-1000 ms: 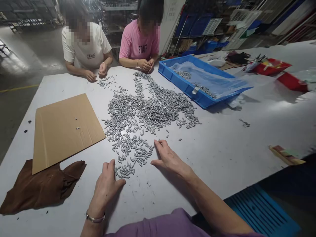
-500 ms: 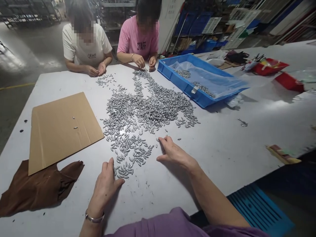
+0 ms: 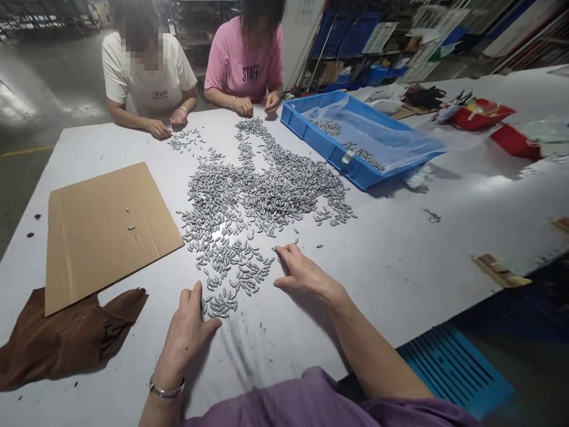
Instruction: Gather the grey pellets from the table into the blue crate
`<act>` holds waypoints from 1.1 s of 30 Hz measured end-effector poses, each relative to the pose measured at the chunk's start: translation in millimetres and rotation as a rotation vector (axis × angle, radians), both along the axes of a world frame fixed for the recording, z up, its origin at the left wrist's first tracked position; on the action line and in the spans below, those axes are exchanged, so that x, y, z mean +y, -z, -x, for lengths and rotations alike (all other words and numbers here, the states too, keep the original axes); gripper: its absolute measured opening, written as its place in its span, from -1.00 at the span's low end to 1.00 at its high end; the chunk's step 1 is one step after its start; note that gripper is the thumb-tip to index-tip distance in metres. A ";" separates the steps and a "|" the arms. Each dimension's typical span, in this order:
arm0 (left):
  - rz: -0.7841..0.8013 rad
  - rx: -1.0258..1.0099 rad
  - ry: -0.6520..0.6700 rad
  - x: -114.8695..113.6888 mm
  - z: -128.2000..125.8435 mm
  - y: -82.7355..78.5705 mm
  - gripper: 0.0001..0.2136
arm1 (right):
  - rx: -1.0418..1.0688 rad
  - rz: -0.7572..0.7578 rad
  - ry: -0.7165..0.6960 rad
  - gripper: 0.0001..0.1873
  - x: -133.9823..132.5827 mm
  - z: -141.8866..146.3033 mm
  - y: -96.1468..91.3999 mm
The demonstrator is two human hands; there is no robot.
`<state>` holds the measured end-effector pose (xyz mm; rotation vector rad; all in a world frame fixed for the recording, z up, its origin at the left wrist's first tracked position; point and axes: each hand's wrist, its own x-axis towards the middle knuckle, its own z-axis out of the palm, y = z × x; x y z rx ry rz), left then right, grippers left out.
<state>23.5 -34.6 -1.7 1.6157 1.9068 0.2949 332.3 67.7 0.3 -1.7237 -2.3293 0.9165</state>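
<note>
A wide spread of small silver-grey pieces with pointed ends (image 3: pixel 284 198) lies on the white table (image 3: pixel 400 267). My left hand (image 3: pixel 189 329) rests at the near left edge of the spread, thumb apart from the fingers, beside a small cluster of pieces. On the other side, my right hand (image 3: pixel 302 273) is also open, its fingertips down by the right edge of the near pieces. Neither hand grips anything that I can see. A few stray pieces lie just beyond my right fingers.
A cardboard sheet (image 3: pixel 102 237) bearing two pieces overlaps a brown cloth (image 3: pixel 75 344) at left. A blue tray (image 3: pixel 329 148) lined with plastic holds more pieces. Two co-workers sit across, their hands near pieces. Red bins (image 3: pixel 515 140) stand far right.
My right hand has moved slightly left, closer to the near pieces. My left hand stays in about the same place. The whole view has shifted a little.
</note>
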 end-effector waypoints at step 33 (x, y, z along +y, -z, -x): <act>-0.155 -0.572 -0.034 -2.9 -32.3 2.5 -0.80 | 0.569 -0.376 -0.153 -0.93 -63.8 67.6 19.7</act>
